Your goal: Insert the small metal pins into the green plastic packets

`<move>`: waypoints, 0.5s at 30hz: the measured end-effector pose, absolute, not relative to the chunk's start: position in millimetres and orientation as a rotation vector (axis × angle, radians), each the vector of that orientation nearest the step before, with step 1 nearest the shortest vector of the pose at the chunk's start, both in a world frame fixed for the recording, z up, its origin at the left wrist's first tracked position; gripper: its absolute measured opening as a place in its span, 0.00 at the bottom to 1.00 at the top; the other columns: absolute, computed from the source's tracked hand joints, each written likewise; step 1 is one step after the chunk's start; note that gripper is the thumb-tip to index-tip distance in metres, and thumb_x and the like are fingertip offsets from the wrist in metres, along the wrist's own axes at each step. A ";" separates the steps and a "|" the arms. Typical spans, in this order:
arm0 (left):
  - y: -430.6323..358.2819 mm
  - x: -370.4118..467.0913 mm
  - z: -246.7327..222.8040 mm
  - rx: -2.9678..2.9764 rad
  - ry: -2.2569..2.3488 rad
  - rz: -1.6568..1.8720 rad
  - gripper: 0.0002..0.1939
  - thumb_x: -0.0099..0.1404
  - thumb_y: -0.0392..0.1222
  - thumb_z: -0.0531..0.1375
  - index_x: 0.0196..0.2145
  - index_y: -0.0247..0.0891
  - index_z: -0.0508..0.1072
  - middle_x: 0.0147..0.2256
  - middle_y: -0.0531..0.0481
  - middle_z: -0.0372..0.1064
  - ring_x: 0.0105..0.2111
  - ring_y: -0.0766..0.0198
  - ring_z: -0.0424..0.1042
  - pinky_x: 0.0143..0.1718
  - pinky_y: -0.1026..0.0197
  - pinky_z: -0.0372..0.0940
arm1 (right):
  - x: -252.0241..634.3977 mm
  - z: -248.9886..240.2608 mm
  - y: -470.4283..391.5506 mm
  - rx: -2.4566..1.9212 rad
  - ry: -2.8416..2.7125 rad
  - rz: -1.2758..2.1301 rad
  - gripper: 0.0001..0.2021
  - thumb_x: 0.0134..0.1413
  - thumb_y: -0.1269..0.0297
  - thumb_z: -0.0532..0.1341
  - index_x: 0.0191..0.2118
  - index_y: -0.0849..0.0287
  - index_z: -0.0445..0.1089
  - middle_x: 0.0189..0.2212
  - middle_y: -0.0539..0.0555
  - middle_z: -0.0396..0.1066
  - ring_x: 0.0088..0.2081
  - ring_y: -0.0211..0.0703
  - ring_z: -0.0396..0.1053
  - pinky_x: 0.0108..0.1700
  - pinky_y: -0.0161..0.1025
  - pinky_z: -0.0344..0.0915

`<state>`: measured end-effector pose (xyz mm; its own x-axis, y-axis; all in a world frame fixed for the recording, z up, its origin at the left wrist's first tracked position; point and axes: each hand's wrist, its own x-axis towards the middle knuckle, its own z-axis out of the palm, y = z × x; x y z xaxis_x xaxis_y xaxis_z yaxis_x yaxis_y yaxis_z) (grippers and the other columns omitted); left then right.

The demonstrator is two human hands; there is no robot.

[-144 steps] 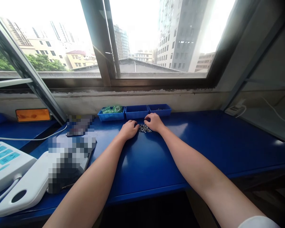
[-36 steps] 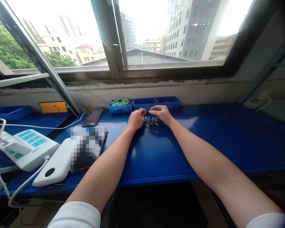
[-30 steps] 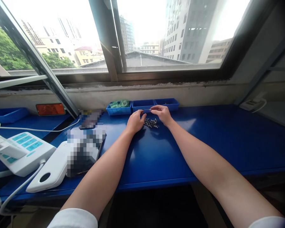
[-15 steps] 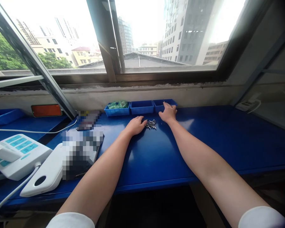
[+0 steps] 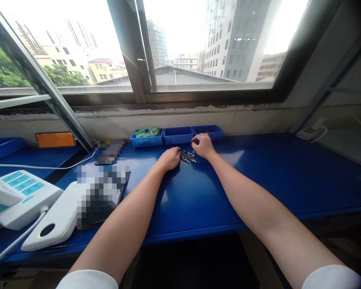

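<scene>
On the blue bench lies a small pile of thin metal pins or screws (image 5: 188, 157), too small to tell exactly. My left hand (image 5: 169, 159) rests on the bench at the pile's left side, its fingers loosely bent and thumb apart, touching or almost touching the pieces. To the pile's upper right hovers my right hand (image 5: 204, 146), thumb and fingers curved with a gap between them; nothing shows in it. Behind it stands a blue bin (image 5: 216, 135) with small dark bits inside. A middle blue bin (image 5: 178, 137) and a left bin (image 5: 147, 141) holding green plastic wrapping (image 5: 148, 132) adjoin it.
At left are a white power strip (image 5: 24, 192), a white oblong device (image 5: 52, 220) with a cable, and blurred-out items (image 5: 104, 192). An orange-screened phone (image 5: 55, 139) leans near a metal shelf post (image 5: 60, 104). A window stands behind the bench.
My right hand has come away from the right bin, moving left and slightly toward me, nearer the pile. My left thumb has drawn back from over the pieces. The view has shifted slightly.
</scene>
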<state>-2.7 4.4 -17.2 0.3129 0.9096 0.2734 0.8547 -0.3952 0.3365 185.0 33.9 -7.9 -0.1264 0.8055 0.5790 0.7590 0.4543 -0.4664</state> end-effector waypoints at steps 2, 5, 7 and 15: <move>4.8 -2.9 -17.7 2.474 1.617 0.639 0.20 0.67 0.43 0.46 0.49 0.37 0.71 0.50 0.43 0.69 0.51 0.53 0.67 0.53 0.55 0.61 | 180.0 -6.1 29.1 -1.213 -1.995 0.191 0.07 0.49 0.68 0.59 0.29 0.58 0.75 0.30 0.54 0.73 0.38 0.46 0.67 0.47 0.42 0.62; 4.4 -2.8 -17.4 2.528 1.570 0.632 0.19 0.67 0.43 0.47 0.48 0.37 0.71 0.49 0.42 0.70 0.51 0.53 0.67 0.53 0.54 0.61 | 176.2 -6.1 24.4 -1.120 -2.100 0.375 0.05 0.47 0.66 0.62 0.29 0.57 0.76 0.30 0.52 0.74 0.34 0.42 0.69 0.40 0.38 0.63; 3.8 -2.6 -16.6 2.536 1.571 0.626 0.19 0.67 0.44 0.47 0.49 0.37 0.71 0.49 0.42 0.70 0.50 0.53 0.68 0.52 0.55 0.61 | 175.7 -7.1 23.4 -1.087 -2.134 0.438 0.05 0.45 0.67 0.63 0.30 0.58 0.77 0.30 0.51 0.74 0.34 0.41 0.69 0.38 0.36 0.63; 2.8 -2.2 -16.2 2.517 1.621 0.588 0.19 0.67 0.44 0.47 0.50 0.37 0.70 0.49 0.42 0.70 0.49 0.54 0.68 0.52 0.57 0.61 | 172.2 -11.2 24.9 -1.125 -2.189 0.381 0.04 0.44 0.68 0.64 0.29 0.57 0.77 0.29 0.52 0.74 0.34 0.42 0.70 0.38 0.36 0.63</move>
